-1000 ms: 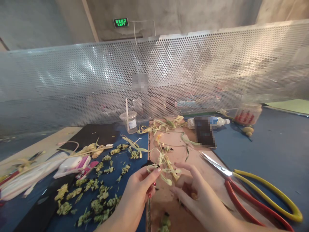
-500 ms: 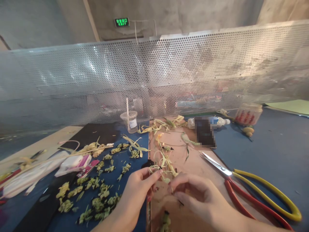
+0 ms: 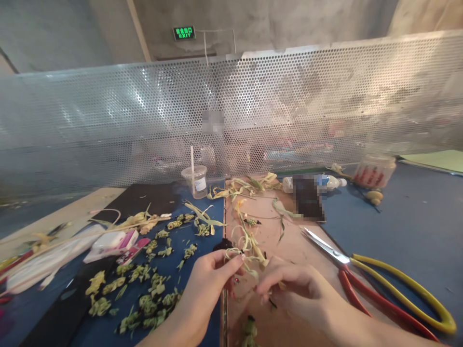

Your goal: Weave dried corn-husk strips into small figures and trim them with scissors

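Note:
My left hand (image 3: 211,277) is closed, its thumb and index finger pinching thin, pale curling leaf strips (image 3: 233,253). Just to its right is my right hand (image 3: 300,284), with thumb and fingers curled together; whatever lies between them is hidden or too small to name. Both hands are above a light brown board (image 3: 285,253). Behind the fingertips, dried leaf strips (image 3: 255,246) lie loose on the board. A green knotted leaf piece (image 3: 249,333) with a dark end rests at the front, below the gap between my hands. Several similar knotted pieces (image 3: 148,304) spread over the blue surface at left.
Large scissors (image 3: 340,258) with red and yellow handles lie partly open at right. Farther back are a plastic cup (image 3: 197,183) with a straw, a bottle (image 3: 334,182) and a clear jar (image 3: 374,172). A perforated metal screen (image 3: 289,106) stands behind. A tissue pack (image 3: 110,243) lies left.
My right hand has shifted slightly, its fingers closing and turning downward. The left hand keeps its pinch in nearly the same place. The view has moved a little.

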Demonstrator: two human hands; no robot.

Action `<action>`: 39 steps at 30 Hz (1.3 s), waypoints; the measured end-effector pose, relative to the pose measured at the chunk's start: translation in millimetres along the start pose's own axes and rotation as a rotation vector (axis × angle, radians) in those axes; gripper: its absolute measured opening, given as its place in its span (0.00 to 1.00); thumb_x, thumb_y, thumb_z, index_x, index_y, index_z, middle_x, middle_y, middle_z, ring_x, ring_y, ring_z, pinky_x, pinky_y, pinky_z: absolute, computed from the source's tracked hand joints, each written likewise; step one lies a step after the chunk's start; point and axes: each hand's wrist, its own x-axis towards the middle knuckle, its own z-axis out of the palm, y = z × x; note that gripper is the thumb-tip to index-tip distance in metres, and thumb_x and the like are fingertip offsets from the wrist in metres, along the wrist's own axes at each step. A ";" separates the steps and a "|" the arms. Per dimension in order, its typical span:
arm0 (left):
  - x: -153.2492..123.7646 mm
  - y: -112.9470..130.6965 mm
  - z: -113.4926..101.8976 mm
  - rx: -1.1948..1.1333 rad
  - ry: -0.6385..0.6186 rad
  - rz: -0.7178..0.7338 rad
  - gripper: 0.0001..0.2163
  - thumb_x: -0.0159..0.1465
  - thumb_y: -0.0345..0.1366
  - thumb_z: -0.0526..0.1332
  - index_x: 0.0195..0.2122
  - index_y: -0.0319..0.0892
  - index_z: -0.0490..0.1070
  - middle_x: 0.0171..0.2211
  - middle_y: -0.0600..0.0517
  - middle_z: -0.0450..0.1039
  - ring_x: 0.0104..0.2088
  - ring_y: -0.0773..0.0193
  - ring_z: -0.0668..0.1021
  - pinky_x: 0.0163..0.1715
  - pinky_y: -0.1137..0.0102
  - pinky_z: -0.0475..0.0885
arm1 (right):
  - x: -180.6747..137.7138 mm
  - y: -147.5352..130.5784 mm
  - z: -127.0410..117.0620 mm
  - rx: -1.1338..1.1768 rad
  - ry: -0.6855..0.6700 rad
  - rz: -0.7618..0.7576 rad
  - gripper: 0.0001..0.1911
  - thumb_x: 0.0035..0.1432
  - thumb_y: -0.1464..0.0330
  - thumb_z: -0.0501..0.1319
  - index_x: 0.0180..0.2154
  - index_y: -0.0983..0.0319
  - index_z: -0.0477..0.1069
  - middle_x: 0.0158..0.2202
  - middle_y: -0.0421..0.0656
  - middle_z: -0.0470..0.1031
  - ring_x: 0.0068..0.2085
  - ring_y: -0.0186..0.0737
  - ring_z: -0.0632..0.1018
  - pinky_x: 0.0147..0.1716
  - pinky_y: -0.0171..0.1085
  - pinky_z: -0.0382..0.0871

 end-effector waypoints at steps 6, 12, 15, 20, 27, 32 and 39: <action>-0.6 2.3 1.8 0.020 0.012 -0.006 0.13 0.51 0.43 0.61 0.28 0.36 0.69 0.13 0.59 0.57 0.12 0.75 0.59 0.13 0.77 0.56 | 1.6 3.8 2.2 -0.017 0.063 -0.063 0.06 0.51 0.65 0.62 0.33 0.55 0.75 0.32 0.39 0.72 0.35 0.33 0.71 0.39 0.35 0.65; 0.5 2.4 0.7 0.120 -0.051 -0.086 0.13 0.51 0.44 0.61 0.30 0.38 0.69 0.08 0.61 0.54 0.07 0.74 0.57 0.10 0.77 0.51 | 2.3 9.5 1.0 -0.055 0.140 -0.006 0.08 0.53 0.62 0.59 0.33 0.56 0.76 0.28 0.40 0.72 0.31 0.33 0.71 0.33 0.33 0.65; -0.1 3.2 0.5 0.120 -0.056 -0.085 0.14 0.51 0.45 0.61 0.30 0.38 0.69 0.08 0.61 0.55 0.07 0.74 0.58 0.09 0.77 0.51 | 2.0 10.7 0.1 -0.018 0.189 0.044 0.09 0.53 0.62 0.59 0.33 0.57 0.75 0.26 0.39 0.73 0.30 0.32 0.71 0.32 0.32 0.64; 2.7 4.3 0.2 0.030 0.024 -0.055 0.12 0.52 0.44 0.60 0.27 0.38 0.69 0.05 0.63 0.50 0.07 0.76 0.53 0.10 0.78 0.52 | -0.2 5.5 -2.5 0.190 0.129 0.102 0.10 0.56 0.64 0.56 0.35 0.60 0.73 0.24 0.41 0.75 0.27 0.32 0.70 0.30 0.32 0.63; 0.5 5.1 2.1 -0.004 0.044 -0.060 0.12 0.51 0.43 0.61 0.25 0.37 0.68 0.06 0.62 0.50 0.07 0.77 0.52 0.10 0.78 0.49 | 1.9 0.9 -3.9 0.258 0.053 0.115 0.10 0.55 0.67 0.56 0.39 0.61 0.70 0.38 0.46 0.75 0.33 0.33 0.73 0.31 0.32 0.65; 1.4 1.5 1.0 -0.118 0.015 -0.062 0.11 0.51 0.42 0.61 0.24 0.37 0.68 0.06 0.64 0.46 0.09 0.78 0.49 0.11 0.78 0.49 | 2.8 2.3 -9.8 -0.491 0.132 -0.208 0.10 0.59 0.68 0.51 0.40 0.60 0.68 0.31 0.43 0.71 0.31 0.33 0.69 0.30 0.33 0.63; 2.0 3.6 -0.6 -0.265 -0.034 -0.128 0.10 0.50 0.39 0.63 0.22 0.38 0.66 0.08 0.64 0.45 0.10 0.79 0.47 0.11 0.78 0.45 | 5.8 13.4 -6.9 -1.341 0.077 -0.646 0.07 0.57 0.72 0.53 0.31 0.57 0.69 0.29 0.41 0.64 0.30 0.35 0.62 0.28 0.34 0.54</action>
